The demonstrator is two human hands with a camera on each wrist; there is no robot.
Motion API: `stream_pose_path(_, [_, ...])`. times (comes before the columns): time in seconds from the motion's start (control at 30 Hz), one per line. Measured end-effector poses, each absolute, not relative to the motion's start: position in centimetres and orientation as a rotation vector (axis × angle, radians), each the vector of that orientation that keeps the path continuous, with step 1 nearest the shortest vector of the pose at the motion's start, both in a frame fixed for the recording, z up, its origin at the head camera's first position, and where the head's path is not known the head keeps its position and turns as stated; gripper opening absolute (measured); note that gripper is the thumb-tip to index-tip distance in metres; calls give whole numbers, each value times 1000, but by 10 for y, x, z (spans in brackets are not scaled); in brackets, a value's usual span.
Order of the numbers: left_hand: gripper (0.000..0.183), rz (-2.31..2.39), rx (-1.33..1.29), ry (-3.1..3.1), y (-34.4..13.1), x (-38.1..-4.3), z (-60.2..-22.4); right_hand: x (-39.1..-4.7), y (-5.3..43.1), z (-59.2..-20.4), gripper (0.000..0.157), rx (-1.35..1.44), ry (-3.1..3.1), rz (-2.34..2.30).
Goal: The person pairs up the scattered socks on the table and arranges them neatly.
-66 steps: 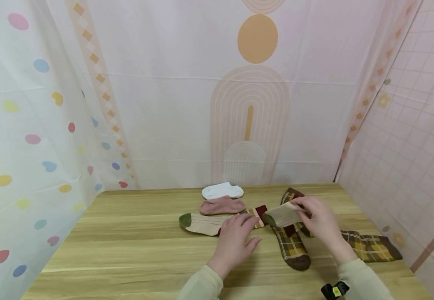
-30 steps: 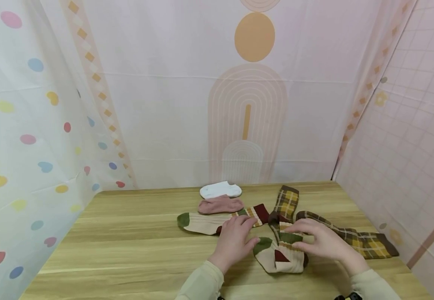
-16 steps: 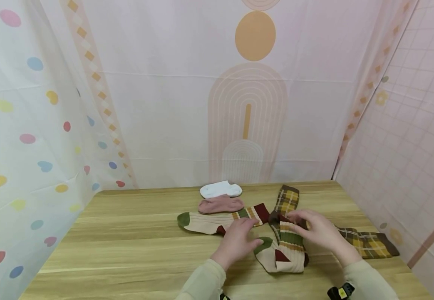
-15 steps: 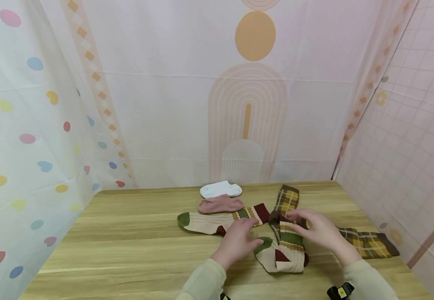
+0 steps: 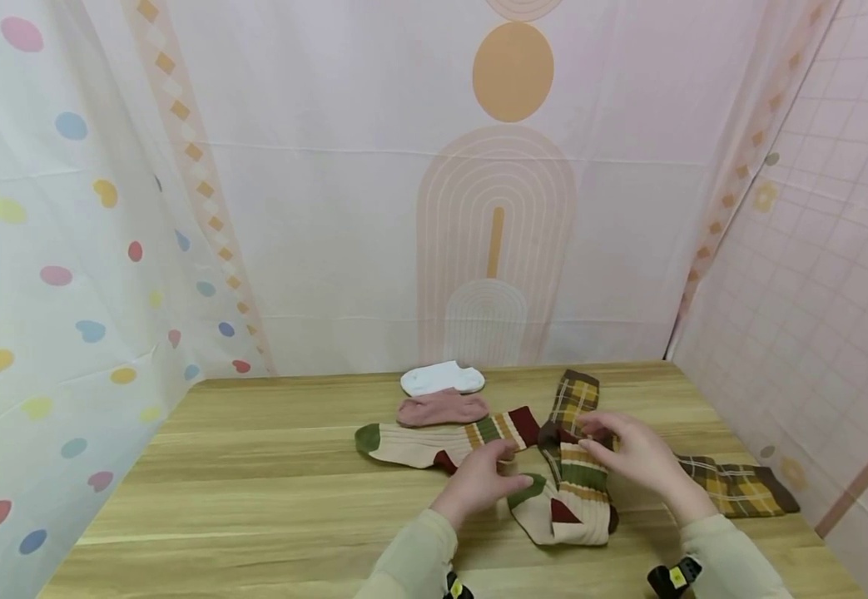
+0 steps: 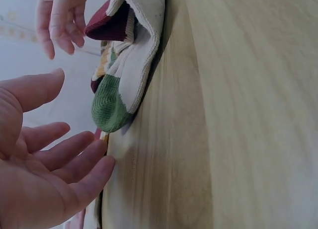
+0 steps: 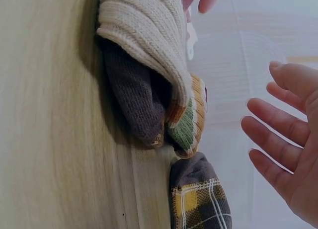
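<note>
A cream striped sock (image 5: 587, 528) with green toe and dark red heel lies bent on the table, over part of a brown-and-yellow plaid sock (image 5: 574, 395). Its matching sock (image 5: 404, 447) is stretched flat to the left. My left hand (image 5: 478, 476) hovers between the two, fingers loosely spread; the left wrist view shows it apart from the green toe (image 6: 112, 105). Above the bent sock's cuff is my right hand (image 5: 637, 453), fingers relaxed and holding nothing. In the right wrist view the plaid sock's dark toe (image 7: 134, 92) peeks out below the cream knit (image 7: 144, 25).
Behind the flat striped sock lie a pink sock (image 5: 441, 409) and a white ankle sock (image 5: 441, 380). Another plaid sock (image 5: 748, 489) is at the right, partly behind my right hand. Patterned curtains (image 5: 329, 249) enclose the wooden table (image 5: 254, 499) at the back and sides.
My right hand has laid the striped sock it held over the plaid sock and let it go. My left hand has drawn slightly back from the flat striped sock.
</note>
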State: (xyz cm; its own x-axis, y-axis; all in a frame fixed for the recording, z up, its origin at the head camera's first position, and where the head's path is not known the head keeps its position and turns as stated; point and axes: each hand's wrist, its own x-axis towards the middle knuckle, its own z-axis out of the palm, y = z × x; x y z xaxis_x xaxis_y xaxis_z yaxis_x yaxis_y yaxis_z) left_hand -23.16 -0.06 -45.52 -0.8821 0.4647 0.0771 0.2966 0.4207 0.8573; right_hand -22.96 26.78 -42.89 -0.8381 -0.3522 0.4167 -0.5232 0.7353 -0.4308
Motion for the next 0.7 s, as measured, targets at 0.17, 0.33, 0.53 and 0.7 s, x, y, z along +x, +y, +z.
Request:
stream_pose_path(0.17, [53,1506,603,2441,1,-234,-456,-231,268,-429,30,664,-2639,811])
stream_pose_path(0.33, [48,1477,610,2461,5,-234,-457,-235,268,-429,31,622,-2663,827])
stream_pose_path(0.53, [41,1427,629,2507,9,-233,-459,-244,266,-427,32,590,-2694,802])
stream_pose_path(0.7, [30,1351,665,2571,11,-233,-461,-250,264,-424,33,560,-2741,791])
